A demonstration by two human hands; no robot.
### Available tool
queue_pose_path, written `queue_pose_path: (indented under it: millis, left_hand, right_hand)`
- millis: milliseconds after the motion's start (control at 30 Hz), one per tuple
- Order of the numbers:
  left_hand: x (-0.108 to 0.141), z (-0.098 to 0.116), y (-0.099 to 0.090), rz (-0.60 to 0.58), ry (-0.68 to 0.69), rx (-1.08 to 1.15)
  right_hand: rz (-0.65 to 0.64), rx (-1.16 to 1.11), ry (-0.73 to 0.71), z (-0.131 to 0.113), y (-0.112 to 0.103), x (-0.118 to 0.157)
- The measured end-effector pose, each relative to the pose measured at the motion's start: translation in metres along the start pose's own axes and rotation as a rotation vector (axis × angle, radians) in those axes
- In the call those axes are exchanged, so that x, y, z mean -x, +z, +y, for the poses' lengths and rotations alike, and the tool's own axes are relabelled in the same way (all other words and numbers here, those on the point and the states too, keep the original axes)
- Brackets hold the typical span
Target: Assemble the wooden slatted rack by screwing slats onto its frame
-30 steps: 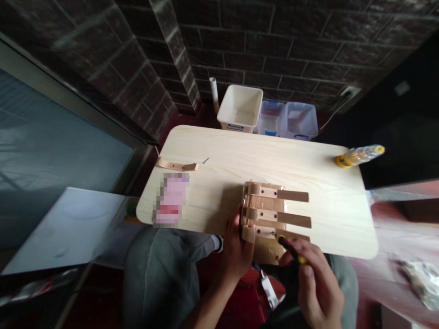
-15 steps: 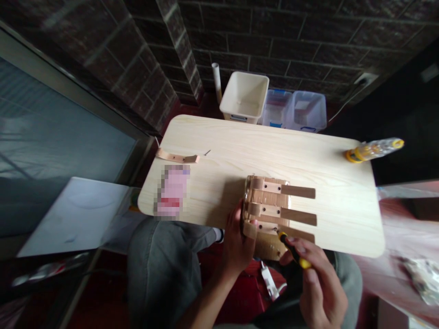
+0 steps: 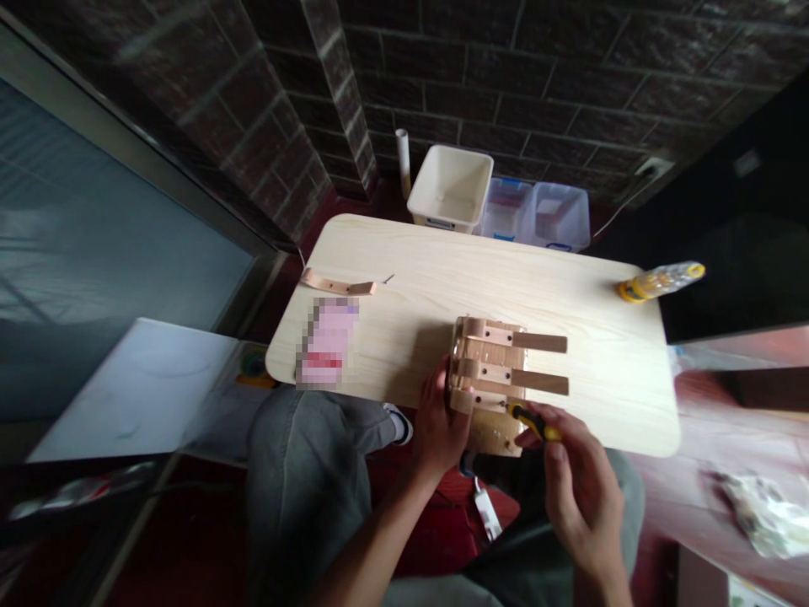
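A cardboard-brown block (image 3: pixel 496 432) rests at the near edge of the table, overhanging it toward my lap. Several curved wooden strips lie across it: a far one (image 3: pixel 538 341), a middle one (image 3: pixel 547 382) and a near one (image 3: pixel 471 401). Dark screws dot the far and middle strips. My left hand (image 3: pixel 442 426) grips the block's left side, its fingers partly hidden by it. In my right hand (image 3: pixel 581 472) is a small yellow-and-black screwdriver (image 3: pixel 536 420), its tip at the right-hand screw of the near strip. That strip's right end is hidden behind my fingers.
On the table (image 3: pixel 417 253), a loose curved wooden strip (image 3: pixel 338 285) and a screw (image 3: pixel 388 279) lie at left, above a blurred pink item (image 3: pixel 329 341). A wrapped yellow tool (image 3: pixel 661 281) stands at far right. Bins (image 3: pixel 450 185) sit behind the table.
The camera view has shifted slightly. My right hand sits a little higher against the block and now covers the near strip's right end. My left hand keeps its hold.
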State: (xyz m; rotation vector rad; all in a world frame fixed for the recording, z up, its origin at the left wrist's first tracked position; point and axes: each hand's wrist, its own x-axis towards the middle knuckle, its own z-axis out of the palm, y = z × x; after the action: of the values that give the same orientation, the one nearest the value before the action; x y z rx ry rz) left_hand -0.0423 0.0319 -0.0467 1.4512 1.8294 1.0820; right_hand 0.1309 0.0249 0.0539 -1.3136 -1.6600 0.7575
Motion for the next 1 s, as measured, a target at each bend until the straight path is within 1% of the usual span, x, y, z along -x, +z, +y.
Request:
queue_pose_path:
  millis: [67,100,200,267,367,467,567,667,800,867,1000]
  left_hand:
    - [0.000,0.000,-0.001,0.011,0.027,-0.003]
    - [0.000,0.000,-0.001,0.015,0.039,-0.008]
    - [0.002,0.001,-0.003,0.022,0.065,-0.013]
    - [0.003,0.001,-0.004,0.020,0.065,-0.003]
    - [0.005,0.003,-0.003,0.030,0.068,0.015]
    - [0.007,0.003,-0.003,0.062,0.093,0.017]
    - [0.008,0.004,-0.002,0.089,0.126,0.025]
    - [0.010,0.005,-0.003,0.117,0.146,0.024]
    - [0.013,0.006,-0.004,0.124,0.154,0.012]
    - [0.013,0.005,-0.004,0.128,0.153,-0.001]
    - [0.013,0.002,-0.001,0.138,0.165,-0.031]
  right_hand:
    - [-0.106,0.110,-0.043,-0.007,-0.009,-0.009]
    - [-0.192,0.192,-0.068,-0.010,-0.015,-0.014]
    - [-0.324,0.409,-0.177,-0.016,-0.030,-0.031]
    - [-0.450,0.567,-0.262,-0.019,-0.036,-0.043]
    - [-0.623,0.756,-0.349,-0.028,-0.038,-0.058]
    - [-0.748,0.907,-0.414,-0.044,-0.033,-0.068]
    - [-0.808,1.049,-0.417,-0.061,-0.028,-0.073]
    - [-0.864,1.095,-0.386,-0.072,-0.027,-0.072]
    - [-0.930,1.143,-0.391,-0.076,-0.027,-0.072]
    - [-0.966,1.174,-0.368,-0.075,-0.026,-0.073]
    - [-0.974,1.217,-0.352,-0.077,-0.021,-0.073]
